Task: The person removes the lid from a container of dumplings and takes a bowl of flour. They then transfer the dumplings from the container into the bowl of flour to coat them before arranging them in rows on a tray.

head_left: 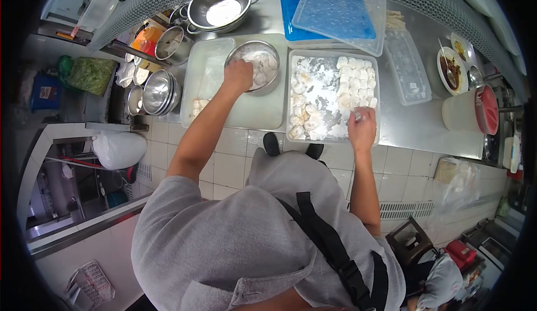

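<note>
My left hand [239, 75] is over the left rim of a metal bowl [251, 45], its fingers curled inward; what they hold, if anything, is hidden. Pale floured pieces [264, 70] fill the bowl, which rests on a whitish cutting board [254, 112]. At the front right corner of a clear plastic tray [334, 54], my right hand [363, 127] has its fingers bent together with flour on the fingertips. Whatever is in them I cannot make out. White floured pieces [357, 80] stand in rows on the tray's right side, and yellowish ones [298, 122] lie on its left among loose flour.
Behind are a colander with a white-filled bowl [224, 13] and a blue lid [335, 12]. Stacked metal bowls [159, 92] stand left. To the right are an empty clear container [408, 67], a plate of food [452, 70] and a pink-lidded tub [486, 109]. Another person [442, 280] is at lower right.
</note>
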Tool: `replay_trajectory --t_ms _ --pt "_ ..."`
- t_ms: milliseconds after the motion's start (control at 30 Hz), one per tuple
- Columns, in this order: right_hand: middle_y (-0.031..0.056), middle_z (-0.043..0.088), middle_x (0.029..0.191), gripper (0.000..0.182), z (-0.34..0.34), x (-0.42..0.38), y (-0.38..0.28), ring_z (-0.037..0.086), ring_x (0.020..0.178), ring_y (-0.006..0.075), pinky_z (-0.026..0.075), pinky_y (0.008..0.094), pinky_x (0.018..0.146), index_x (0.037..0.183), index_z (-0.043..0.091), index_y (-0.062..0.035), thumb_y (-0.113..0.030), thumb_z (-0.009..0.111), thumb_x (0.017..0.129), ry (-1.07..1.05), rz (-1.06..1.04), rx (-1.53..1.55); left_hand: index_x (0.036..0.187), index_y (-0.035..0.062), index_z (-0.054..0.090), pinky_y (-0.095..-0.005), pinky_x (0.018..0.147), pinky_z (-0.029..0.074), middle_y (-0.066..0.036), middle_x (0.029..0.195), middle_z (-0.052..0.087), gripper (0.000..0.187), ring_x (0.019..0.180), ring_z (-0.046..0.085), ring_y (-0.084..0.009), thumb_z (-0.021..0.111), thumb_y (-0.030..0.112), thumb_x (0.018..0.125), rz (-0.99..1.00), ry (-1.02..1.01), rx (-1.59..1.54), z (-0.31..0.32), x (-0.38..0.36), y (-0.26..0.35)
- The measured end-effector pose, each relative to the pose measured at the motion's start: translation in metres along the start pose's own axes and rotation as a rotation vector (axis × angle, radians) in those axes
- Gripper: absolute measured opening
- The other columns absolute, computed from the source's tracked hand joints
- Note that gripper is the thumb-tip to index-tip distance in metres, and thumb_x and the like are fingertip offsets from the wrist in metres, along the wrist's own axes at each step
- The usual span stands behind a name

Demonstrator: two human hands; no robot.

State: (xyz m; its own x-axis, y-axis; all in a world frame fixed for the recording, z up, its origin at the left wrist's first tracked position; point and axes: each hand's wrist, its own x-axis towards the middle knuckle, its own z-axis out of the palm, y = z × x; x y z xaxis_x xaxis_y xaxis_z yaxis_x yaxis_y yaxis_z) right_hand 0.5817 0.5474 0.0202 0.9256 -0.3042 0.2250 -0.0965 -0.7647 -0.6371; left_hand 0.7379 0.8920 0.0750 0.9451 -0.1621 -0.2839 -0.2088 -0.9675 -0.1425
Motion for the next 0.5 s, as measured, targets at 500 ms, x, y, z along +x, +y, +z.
replay_trajectory --t_ms 500 --pt "0.014 0.058 0.106 0.016 -0.001 0.012 -0.002 0.062 0.079 0.0326 0.051 0.04 0.068 0.095 0.065 -0.0042 -0.012 0.065 0.081 -0.032 -0.025 0.032 0.105 0.0008 0.062 -0.0437 0.086 0.052 -0.022 0.114 0.059 0.025 0.105 0.062 -0.0362 0.057 0.007 0.081 0.021 -0.092 -0.052 -0.008 -0.004 0.004"
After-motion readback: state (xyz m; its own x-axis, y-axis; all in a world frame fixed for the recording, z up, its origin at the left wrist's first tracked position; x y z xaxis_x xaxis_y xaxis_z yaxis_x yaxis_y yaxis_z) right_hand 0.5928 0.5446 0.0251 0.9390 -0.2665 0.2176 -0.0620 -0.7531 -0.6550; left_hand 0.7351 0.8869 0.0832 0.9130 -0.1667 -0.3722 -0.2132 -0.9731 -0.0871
